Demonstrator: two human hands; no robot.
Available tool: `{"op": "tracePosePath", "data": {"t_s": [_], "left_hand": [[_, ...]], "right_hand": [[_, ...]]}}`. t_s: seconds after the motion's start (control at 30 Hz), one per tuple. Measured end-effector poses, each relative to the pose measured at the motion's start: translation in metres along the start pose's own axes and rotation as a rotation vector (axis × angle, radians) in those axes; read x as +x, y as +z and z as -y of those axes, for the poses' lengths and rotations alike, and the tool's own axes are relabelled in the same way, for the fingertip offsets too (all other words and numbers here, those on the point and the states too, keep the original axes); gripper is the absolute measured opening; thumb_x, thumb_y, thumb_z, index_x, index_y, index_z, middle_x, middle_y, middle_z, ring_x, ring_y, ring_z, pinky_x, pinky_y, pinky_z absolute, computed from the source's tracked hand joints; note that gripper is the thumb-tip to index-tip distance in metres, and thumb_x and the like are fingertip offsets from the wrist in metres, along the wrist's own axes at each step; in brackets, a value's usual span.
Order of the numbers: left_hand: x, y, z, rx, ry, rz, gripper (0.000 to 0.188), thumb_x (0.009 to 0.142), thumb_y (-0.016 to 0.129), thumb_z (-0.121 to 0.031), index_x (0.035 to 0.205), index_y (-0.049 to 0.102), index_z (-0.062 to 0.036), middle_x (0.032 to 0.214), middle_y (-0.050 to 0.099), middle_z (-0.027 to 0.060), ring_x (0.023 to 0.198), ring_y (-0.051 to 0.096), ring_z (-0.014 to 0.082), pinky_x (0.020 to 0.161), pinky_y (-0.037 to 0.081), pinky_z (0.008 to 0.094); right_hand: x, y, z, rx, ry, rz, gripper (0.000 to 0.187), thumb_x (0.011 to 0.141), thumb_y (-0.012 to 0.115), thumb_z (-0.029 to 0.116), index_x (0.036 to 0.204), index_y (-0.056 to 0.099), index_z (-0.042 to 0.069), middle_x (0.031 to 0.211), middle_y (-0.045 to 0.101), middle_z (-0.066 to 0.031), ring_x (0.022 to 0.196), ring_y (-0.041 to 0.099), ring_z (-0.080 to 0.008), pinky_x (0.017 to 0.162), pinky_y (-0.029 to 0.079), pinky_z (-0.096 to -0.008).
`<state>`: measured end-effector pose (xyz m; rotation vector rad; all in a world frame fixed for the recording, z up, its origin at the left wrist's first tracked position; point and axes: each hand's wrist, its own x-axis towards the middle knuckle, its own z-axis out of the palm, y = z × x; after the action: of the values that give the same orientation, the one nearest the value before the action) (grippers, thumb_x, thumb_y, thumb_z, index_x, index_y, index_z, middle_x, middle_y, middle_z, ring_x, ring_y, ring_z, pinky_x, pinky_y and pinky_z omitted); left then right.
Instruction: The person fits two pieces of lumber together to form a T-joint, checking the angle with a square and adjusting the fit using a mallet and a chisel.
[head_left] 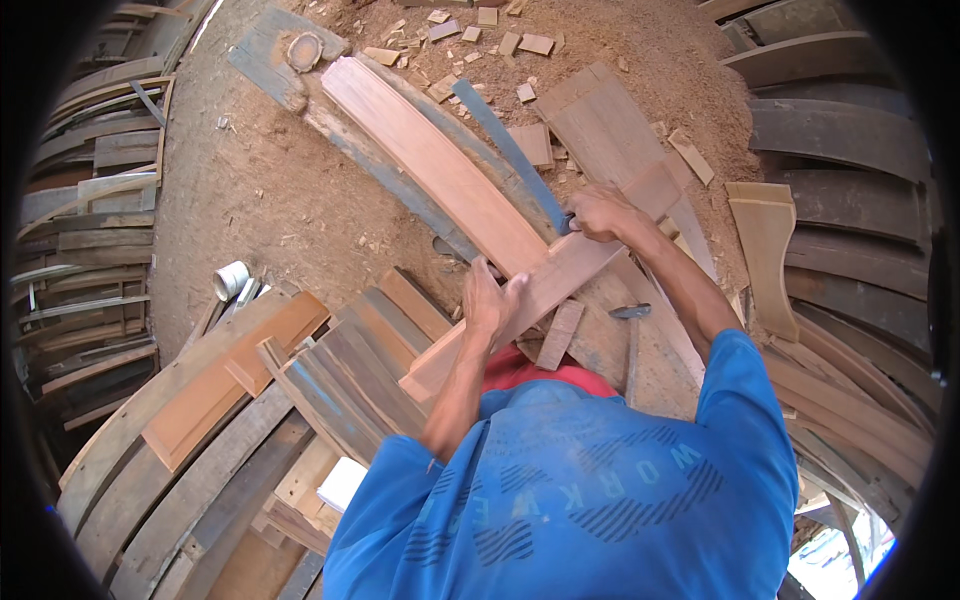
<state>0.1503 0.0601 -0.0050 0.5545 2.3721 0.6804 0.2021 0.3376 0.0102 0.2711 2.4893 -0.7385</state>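
A long reddish plank with a grooved face [430,150] slopes from the far left down toward me, resting on a weathered timber [390,205]. Across its near end lies a shorter light board [560,280]. My left hand [488,300] is clamped over this board, its thumb on top and its fingertips beside the plank's end. My right hand [603,213] is closed in a fist around the dark handle of what looks like a handsaw [510,145]. Its narrow blue blade points away from me, to the right of the plank. The fist partly hides the handle.
Wood offcuts [536,44] and sawdust cover the ground ahead. A wide board [605,115] lies at the right, and a small dark-bladed tool [630,311] near my right forearm. Stacked boards [230,370] fill the near left; curved boards [840,130] line the right. A white can [231,280] stands left.
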Motion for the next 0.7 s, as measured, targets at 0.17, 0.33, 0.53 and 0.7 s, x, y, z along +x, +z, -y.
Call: {"op": "tracePosePath", "data": {"t_s": [0.17, 0.33, 0.53, 0.7], "left_hand": [[-0.043, 0.007, -0.017, 0.268, 0.092, -0.031, 0.116, 0.067, 0.093, -0.038, 0.150, 0.030, 0.0110, 0.132, 0.050, 0.0306, 0.124, 0.048, 0.0451, 0.105, 0.037, 0.0584], [-0.040, 0.016, -0.005, 0.159, 0.149, 0.005, 0.124, 0.067, 0.092, -0.041, 0.152, 0.023, 0.0144, 0.133, 0.048, 0.0320, 0.123, 0.045, 0.0468, 0.109, 0.032, 0.0591], [-0.038, 0.021, -0.003, 0.231, 0.156, 0.012, 0.123, 0.068, 0.092, -0.040, 0.152, 0.021, 0.0156, 0.133, 0.046, 0.0311, 0.121, 0.045, 0.0459, 0.107, 0.033, 0.0601], [-0.038, 0.020, -0.002, 0.215, 0.190, 0.009, 0.122, 0.067, 0.092, -0.038, 0.152, 0.022, 0.0150, 0.129, 0.047, 0.0290, 0.118, 0.046, 0.0444, 0.101, 0.036, 0.0585]], "right_hand": [[0.011, 0.004, 0.001, 0.010, -0.025, 0.048, 0.020, 0.077, 0.076, 0.016, 0.095, 0.077, 0.008, 0.095, 0.075, -0.0168, 0.100, 0.071, -0.0377, 0.082, 0.054, -0.0508], [0.017, -0.002, 0.009, 0.000, -0.123, 0.120, 0.017, 0.076, 0.076, 0.016, 0.090, 0.075, 0.007, 0.092, 0.074, -0.0177, 0.096, 0.071, -0.0392, 0.079, 0.053, -0.0527], [0.024, 0.004, 0.007, 0.035, -0.090, 0.216, 0.024, 0.077, 0.077, 0.019, 0.098, 0.076, 0.008, 0.096, 0.074, -0.0166, 0.102, 0.068, -0.0396, 0.083, 0.048, -0.0525], [0.029, 0.021, -0.007, 0.070, -0.134, 0.187, 0.033, 0.081, 0.077, 0.020, 0.111, 0.076, 0.006, 0.106, 0.073, -0.0179, 0.109, 0.066, -0.0389, 0.093, 0.050, -0.0498]]}}
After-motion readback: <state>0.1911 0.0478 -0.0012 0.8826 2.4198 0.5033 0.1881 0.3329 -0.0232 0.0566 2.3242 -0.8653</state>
